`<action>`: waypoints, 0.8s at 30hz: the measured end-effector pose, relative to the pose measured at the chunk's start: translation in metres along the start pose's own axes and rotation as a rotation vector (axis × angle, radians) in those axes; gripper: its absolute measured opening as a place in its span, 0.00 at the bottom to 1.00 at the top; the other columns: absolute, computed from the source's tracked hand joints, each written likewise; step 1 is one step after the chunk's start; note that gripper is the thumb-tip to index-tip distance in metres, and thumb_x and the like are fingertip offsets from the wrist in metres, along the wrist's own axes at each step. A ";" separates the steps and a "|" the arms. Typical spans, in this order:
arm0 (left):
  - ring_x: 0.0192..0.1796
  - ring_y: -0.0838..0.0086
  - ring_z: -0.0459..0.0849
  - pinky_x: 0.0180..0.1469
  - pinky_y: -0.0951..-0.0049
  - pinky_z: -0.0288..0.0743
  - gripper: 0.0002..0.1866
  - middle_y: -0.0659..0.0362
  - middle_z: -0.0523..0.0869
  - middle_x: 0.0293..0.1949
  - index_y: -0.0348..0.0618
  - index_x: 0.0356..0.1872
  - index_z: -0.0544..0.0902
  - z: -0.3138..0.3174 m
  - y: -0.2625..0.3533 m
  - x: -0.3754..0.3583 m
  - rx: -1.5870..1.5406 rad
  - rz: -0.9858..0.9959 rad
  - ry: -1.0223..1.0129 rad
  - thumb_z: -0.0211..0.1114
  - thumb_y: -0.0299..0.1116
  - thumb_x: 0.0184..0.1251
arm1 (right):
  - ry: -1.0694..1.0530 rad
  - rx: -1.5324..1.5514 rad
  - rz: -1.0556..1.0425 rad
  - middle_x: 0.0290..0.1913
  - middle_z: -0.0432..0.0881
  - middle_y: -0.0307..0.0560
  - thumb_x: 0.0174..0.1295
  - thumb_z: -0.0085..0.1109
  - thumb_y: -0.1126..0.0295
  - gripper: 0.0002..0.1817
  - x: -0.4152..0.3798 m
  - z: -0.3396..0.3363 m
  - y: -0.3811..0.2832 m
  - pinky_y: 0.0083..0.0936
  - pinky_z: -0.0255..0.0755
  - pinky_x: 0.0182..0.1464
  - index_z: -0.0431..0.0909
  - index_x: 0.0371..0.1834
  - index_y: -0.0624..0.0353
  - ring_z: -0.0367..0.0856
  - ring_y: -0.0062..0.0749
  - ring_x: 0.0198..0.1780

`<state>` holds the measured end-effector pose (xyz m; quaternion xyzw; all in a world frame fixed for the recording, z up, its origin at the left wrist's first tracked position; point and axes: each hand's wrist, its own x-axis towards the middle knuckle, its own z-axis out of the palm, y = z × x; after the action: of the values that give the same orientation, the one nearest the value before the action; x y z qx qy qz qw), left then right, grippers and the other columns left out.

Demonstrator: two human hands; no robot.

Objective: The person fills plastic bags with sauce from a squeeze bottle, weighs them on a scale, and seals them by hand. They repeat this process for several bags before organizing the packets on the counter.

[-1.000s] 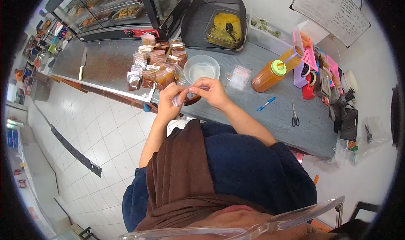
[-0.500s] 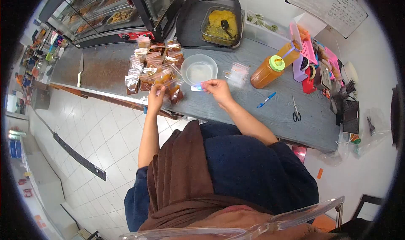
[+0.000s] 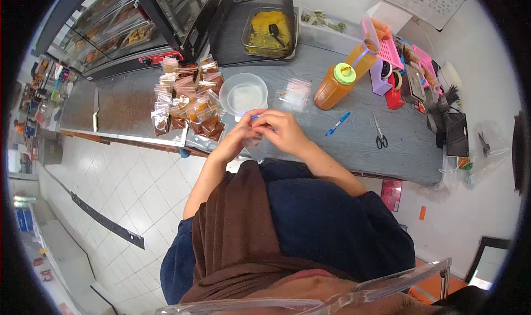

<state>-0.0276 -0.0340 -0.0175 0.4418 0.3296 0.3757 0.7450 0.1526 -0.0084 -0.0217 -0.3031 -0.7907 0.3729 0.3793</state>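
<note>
My left hand (image 3: 239,138) and my right hand (image 3: 280,130) meet over the front edge of the grey table (image 3: 354,154). Between their closed fingers is a small clear plastic bag (image 3: 253,141), partly hidden. Just behind them stands a round clear plastic tub (image 3: 243,93). To the left lies a pile of small bags with brown sauce (image 3: 191,102). Flat empty-looking zip bags (image 3: 295,92) rest right of the tub. A brown bottle with a green lid (image 3: 335,86) stands farther right.
A blue pen (image 3: 338,124) and black scissors (image 3: 380,135) lie on the right. Behind are a glass dish of yellow food (image 3: 269,32) and a display cabinet (image 3: 121,27). A knife (image 3: 95,110) lies far left. Pink baskets (image 3: 390,49) stand back right.
My left hand has let go of the sauce bag, now on the pile, and moved right to my right hand. A clear bag now shows between them. The view has shifted slightly.
</note>
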 end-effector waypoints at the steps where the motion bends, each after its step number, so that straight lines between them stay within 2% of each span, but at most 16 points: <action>1: 0.48 0.74 0.75 0.49 0.78 0.65 0.36 0.57 0.77 0.51 0.43 0.67 0.60 -0.001 -0.001 0.002 -0.009 -0.002 -0.025 0.57 0.41 0.55 | 0.010 0.021 0.010 0.43 0.80 0.50 0.52 0.63 0.74 0.07 -0.002 -0.004 0.001 0.34 0.74 0.43 0.78 0.34 0.61 0.80 0.44 0.43; 3: 0.48 0.75 0.75 0.48 0.80 0.64 0.37 0.58 0.76 0.51 0.43 0.68 0.60 -0.002 -0.003 0.004 -0.026 -0.006 -0.074 0.57 0.42 0.55 | 0.036 0.046 0.022 0.41 0.81 0.50 0.53 0.63 0.74 0.06 -0.003 -0.010 -0.004 0.34 0.74 0.43 0.78 0.34 0.61 0.80 0.44 0.43; 6: 0.47 0.76 0.75 0.49 0.81 0.64 0.37 0.59 0.76 0.50 0.43 0.68 0.60 0.009 -0.001 0.006 -0.053 -0.004 -0.031 0.57 0.43 0.54 | 0.060 0.008 0.009 0.40 0.82 0.49 0.52 0.62 0.75 0.05 -0.003 -0.017 -0.019 0.34 0.73 0.45 0.79 0.33 0.61 0.80 0.43 0.44; 9: 0.46 0.76 0.76 0.48 0.79 0.66 0.35 0.59 0.76 0.50 0.42 0.66 0.62 0.018 -0.006 0.009 0.021 -0.030 0.048 0.56 0.41 0.56 | 0.062 -0.110 -0.078 0.39 0.82 0.49 0.51 0.62 0.75 0.06 -0.006 -0.018 -0.014 0.34 0.72 0.47 0.80 0.33 0.60 0.80 0.44 0.43; 12: 0.46 0.74 0.76 0.47 0.74 0.70 0.30 0.59 0.76 0.51 0.41 0.65 0.65 0.013 -0.008 0.017 0.038 0.012 -0.060 0.54 0.36 0.59 | 0.115 -0.191 -0.179 0.37 0.82 0.48 0.51 0.63 0.75 0.06 -0.009 -0.019 0.003 0.34 0.72 0.47 0.80 0.32 0.60 0.79 0.44 0.42; 14: 0.45 0.72 0.77 0.47 0.71 0.72 0.26 0.57 0.77 0.50 0.39 0.61 0.67 0.014 -0.013 0.018 0.083 0.139 0.046 0.54 0.30 0.59 | 0.154 -0.246 -0.182 0.35 0.81 0.47 0.51 0.64 0.74 0.05 -0.010 -0.026 0.003 0.34 0.72 0.46 0.80 0.31 0.61 0.78 0.44 0.41; 15: 0.45 0.71 0.77 0.47 0.70 0.73 0.25 0.56 0.77 0.49 0.39 0.60 0.69 0.015 -0.014 0.019 0.106 0.203 0.099 0.55 0.27 0.59 | 0.206 -0.245 -0.148 0.34 0.81 0.47 0.51 0.64 0.75 0.05 -0.010 -0.031 0.003 0.32 0.72 0.44 0.81 0.31 0.61 0.79 0.41 0.39; 17: 0.44 0.68 0.78 0.46 0.69 0.72 0.20 0.53 0.78 0.46 0.38 0.54 0.72 0.018 -0.013 0.024 0.621 0.610 0.532 0.59 0.25 0.57 | 0.308 -0.244 -0.081 0.32 0.82 0.45 0.50 0.65 0.78 0.04 -0.007 -0.041 0.002 0.26 0.73 0.39 0.81 0.30 0.63 0.81 0.34 0.35; 18: 0.43 0.66 0.78 0.46 0.68 0.72 0.18 0.52 0.78 0.44 0.38 0.50 0.74 0.020 -0.011 0.026 0.880 0.808 0.753 0.61 0.24 0.56 | 0.276 -0.183 -0.005 0.31 0.82 0.44 0.51 0.65 0.78 0.04 -0.008 -0.043 -0.001 0.25 0.73 0.38 0.81 0.30 0.63 0.81 0.31 0.35; 20: 0.42 0.63 0.78 0.44 0.66 0.71 0.15 0.51 0.78 0.42 0.38 0.45 0.76 0.025 -0.005 0.021 1.125 0.905 0.704 0.65 0.27 0.54 | 0.208 -0.061 0.143 0.30 0.81 0.43 0.51 0.65 0.79 0.04 -0.010 -0.045 -0.006 0.23 0.73 0.36 0.81 0.29 0.64 0.81 0.26 0.33; 21: 0.41 0.62 0.78 0.43 0.66 0.71 0.14 0.51 0.78 0.41 0.38 0.42 0.77 0.029 0.002 0.018 1.248 0.951 0.674 0.68 0.28 0.54 | 0.193 -0.026 0.152 0.30 0.81 0.42 0.52 0.65 0.79 0.04 -0.012 -0.043 -0.006 0.22 0.72 0.36 0.80 0.29 0.64 0.80 0.25 0.33; 22: 0.38 0.59 0.77 0.40 0.63 0.70 0.10 0.53 0.80 0.36 0.39 0.34 0.80 0.039 0.011 0.016 1.265 0.881 0.552 0.69 0.31 0.54 | 0.176 0.008 0.163 0.30 0.81 0.41 0.52 0.66 0.79 0.04 -0.014 -0.040 -0.004 0.21 0.72 0.35 0.80 0.29 0.64 0.80 0.23 0.32; 24: 0.36 0.59 0.77 0.39 0.63 0.70 0.09 0.55 0.81 0.33 0.40 0.31 0.80 0.039 0.003 0.021 1.207 0.754 0.439 0.69 0.32 0.54 | 0.166 0.070 0.167 0.30 0.80 0.41 0.52 0.66 0.78 0.04 -0.016 -0.036 0.003 0.20 0.72 0.34 0.80 0.29 0.65 0.78 0.21 0.31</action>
<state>0.0138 -0.0311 -0.0031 0.7720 0.4460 0.4392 0.1102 0.1916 -0.0060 -0.0144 -0.3844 -0.7149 0.4044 0.4214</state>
